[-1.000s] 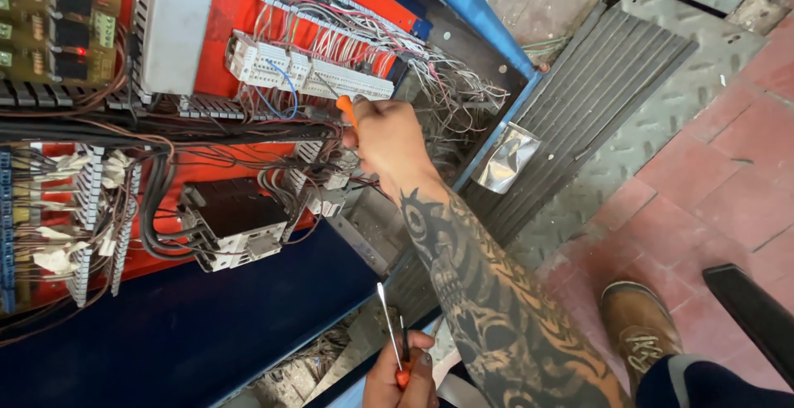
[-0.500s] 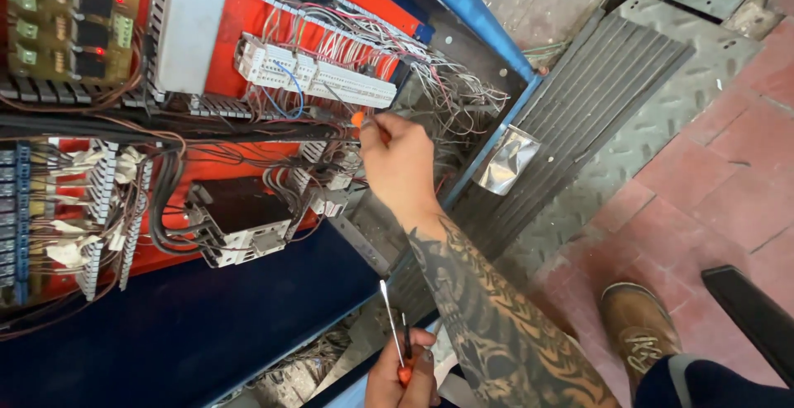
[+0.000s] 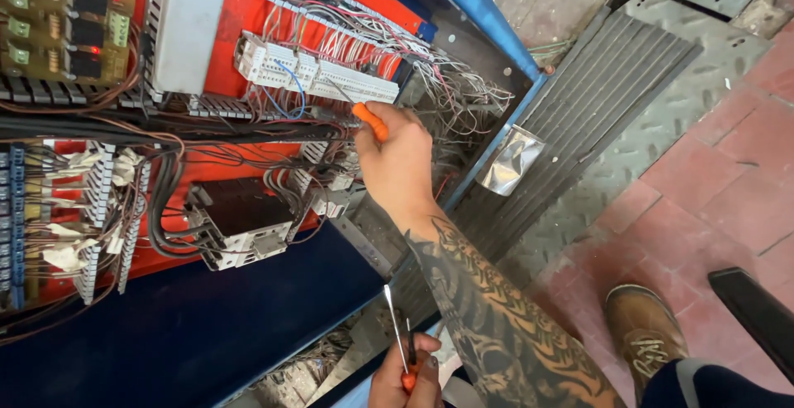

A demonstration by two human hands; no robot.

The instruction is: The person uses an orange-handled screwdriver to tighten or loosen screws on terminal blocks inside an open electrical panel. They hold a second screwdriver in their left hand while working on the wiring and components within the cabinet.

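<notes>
**Screwdriver at the terminal strip, spare tools in the other hand**

The right hand (image 3: 397,164) is wrapped tight around an orange-handled screwdriver (image 3: 366,119); its thin shaft runs toward 10 o'clock, with the tip at the white terminal strip (image 3: 318,77) in the upper middle of the open electrical cabinet (image 3: 207,325). Loose grey and red wires (image 3: 463,98) tangle at 2 o'clock from that hand. The tattooed forearm (image 3: 488,317) runs down toward 5 o'clock.

At 6 o'clock, by the bottom edge, the left hand (image 3: 409,379) is pinched around two slim tools (image 3: 397,329), one silver-shafted and one darker, both standing nearly upright.

A black contactor block (image 3: 236,222) sits at 8 o'clock from the right hand, a green circuit board (image 3: 62,19) at the top left corner. A brown boot (image 3: 645,334) rests on the red tiled floor (image 3: 728,168) at lower right.
</notes>
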